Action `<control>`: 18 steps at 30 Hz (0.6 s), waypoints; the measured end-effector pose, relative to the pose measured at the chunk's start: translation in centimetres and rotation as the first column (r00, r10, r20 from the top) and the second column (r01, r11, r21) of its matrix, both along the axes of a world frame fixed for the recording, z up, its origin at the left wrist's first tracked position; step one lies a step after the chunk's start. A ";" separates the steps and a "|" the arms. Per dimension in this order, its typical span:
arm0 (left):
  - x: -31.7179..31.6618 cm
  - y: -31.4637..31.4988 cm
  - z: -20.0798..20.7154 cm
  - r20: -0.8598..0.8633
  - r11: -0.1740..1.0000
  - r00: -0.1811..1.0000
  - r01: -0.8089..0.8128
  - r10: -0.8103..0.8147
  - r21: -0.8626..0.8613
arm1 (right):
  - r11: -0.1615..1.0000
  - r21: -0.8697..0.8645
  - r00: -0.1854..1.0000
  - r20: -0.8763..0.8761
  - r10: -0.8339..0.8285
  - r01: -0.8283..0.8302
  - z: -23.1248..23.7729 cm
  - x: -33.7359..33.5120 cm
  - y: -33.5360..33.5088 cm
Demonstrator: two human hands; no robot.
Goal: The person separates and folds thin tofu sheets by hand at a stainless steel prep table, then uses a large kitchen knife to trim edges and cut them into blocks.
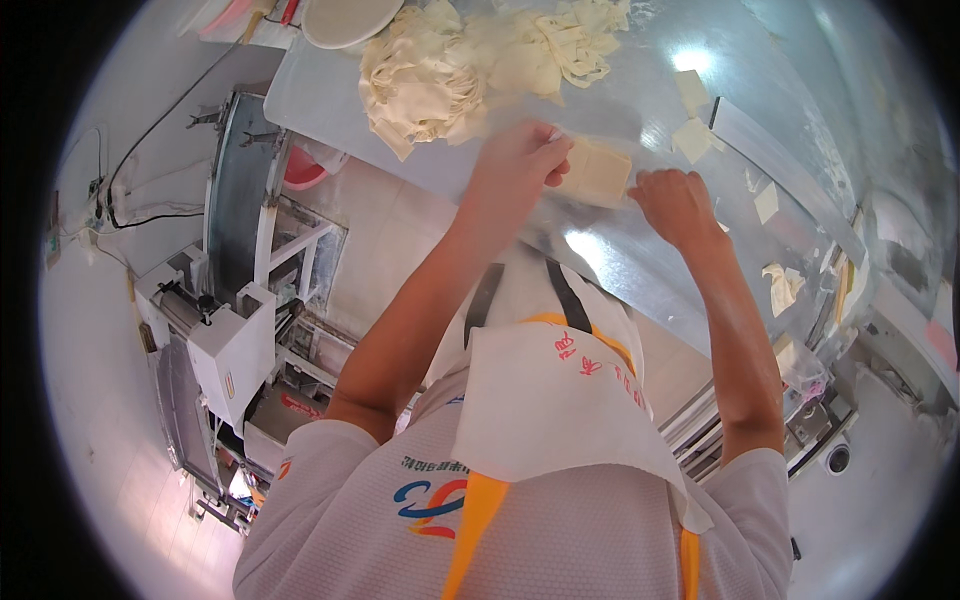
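Note:
A squarish stack of pale yellow dough sheets lies on the metal worktable between my hands. My left hand is at its left side, with thumb and fingers pinched together; a small whitish bit shows at the fingertips, too blurred to name. At the right edge of the stack is my right hand, fingers curled in and the thumb side close to the dough. Whatever it grips is hidden. Beyond my left hand sits a big heap of folded dough sheets, and a second, blurred heap adjoins it on the right.
Loose dough pieces are scattered on the worktable to the right, beside a long metal strip. A pale round dish stands at the far left. A white machine is on the left, below table level.

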State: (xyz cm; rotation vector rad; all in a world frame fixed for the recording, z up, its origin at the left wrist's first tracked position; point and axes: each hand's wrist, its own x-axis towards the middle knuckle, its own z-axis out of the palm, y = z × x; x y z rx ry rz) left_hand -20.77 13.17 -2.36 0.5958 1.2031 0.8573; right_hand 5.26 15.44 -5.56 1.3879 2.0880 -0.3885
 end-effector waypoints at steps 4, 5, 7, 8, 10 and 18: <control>-0.2 -0.6 0.5 -0.006 0.999 0.999 0.039 -0.039 -0.023 | 0.991 0.032 0.989 -0.072 0.132 -0.130 3.1 1.6 -3.3; -0.2 -0.6 0.4 -0.013 0.999 0.999 0.036 -0.037 -0.025 | 0.991 0.057 0.990 -0.067 0.128 -0.124 3.7 1.6 -3.9; -0.2 -0.7 0.2 -0.028 0.999 0.999 0.030 -0.031 -0.033 | 0.988 0.104 0.991 -0.059 0.120 -0.114 5.2 1.4 -4.5; -0.1 -0.5 0.2 -0.030 0.999 0.999 0.026 -0.025 0.022 | 0.982 0.152 0.991 -0.053 0.126 -0.117 5.8 1.5 -4.4; 0.1 0.4 0.0 -0.032 0.992 0.999 0.016 -0.012 0.129 | 0.962 0.245 0.990 -0.038 0.136 -0.123 7.0 1.7 -4.0; 1.0 -1.4 0.9 -0.113 0.984 0.991 0.084 -0.066 0.157 | 0.925 0.331 0.952 -0.293 -0.085 0.184 10.0 1.2 -6.0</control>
